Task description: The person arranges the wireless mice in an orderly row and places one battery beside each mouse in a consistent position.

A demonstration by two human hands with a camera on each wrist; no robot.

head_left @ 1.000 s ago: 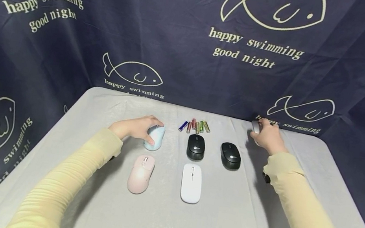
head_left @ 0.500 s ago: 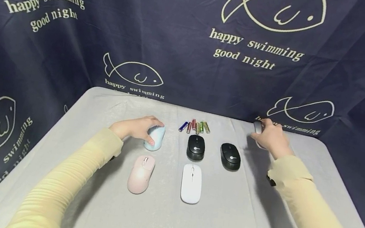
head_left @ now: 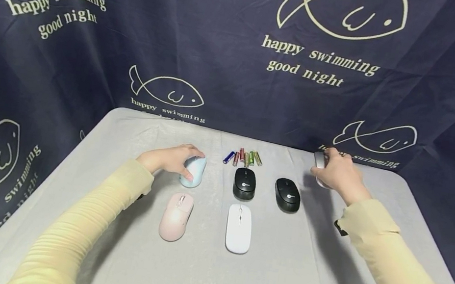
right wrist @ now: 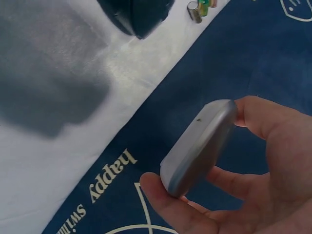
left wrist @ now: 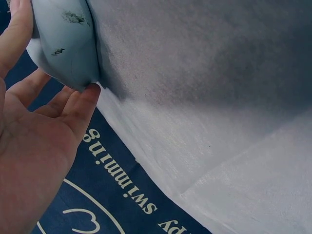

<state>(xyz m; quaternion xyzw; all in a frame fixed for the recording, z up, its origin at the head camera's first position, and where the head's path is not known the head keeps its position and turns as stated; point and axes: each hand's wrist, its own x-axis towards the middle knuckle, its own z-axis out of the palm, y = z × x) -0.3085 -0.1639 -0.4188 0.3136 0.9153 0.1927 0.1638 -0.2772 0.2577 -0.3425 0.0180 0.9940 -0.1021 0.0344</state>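
Observation:
My left hand [head_left: 171, 158] grips a light blue computer mouse [head_left: 198, 169] at the left of the table, thumb on one side and fingers round the other. In the left wrist view scuff marks show on this blue mouse [left wrist: 68, 44]. Near the far right edge my right hand [head_left: 342, 174] pinches a silver-grey mouse [head_left: 320, 160] between thumb and fingers. The right wrist view has the grey mouse [right wrist: 197, 146] tilted and seen edge-on, held by its ends; its contact with the table cannot be made out.
Two black mice [head_left: 245, 184] stand mid-table, the other black mouse [head_left: 287, 195] being to the right. Nearer lie a pink mouse [head_left: 175, 218] and a white mouse [head_left: 238, 229]. Several small batteries [head_left: 246, 160] are bunched behind. A dark blue fish-print curtain [head_left: 239, 64] hangs beyond the table.
My right hand and forearm have shifted slightly to the right, and the grey mouse in it has changed its tilt. The left hand and the blue mouse have stayed in place.

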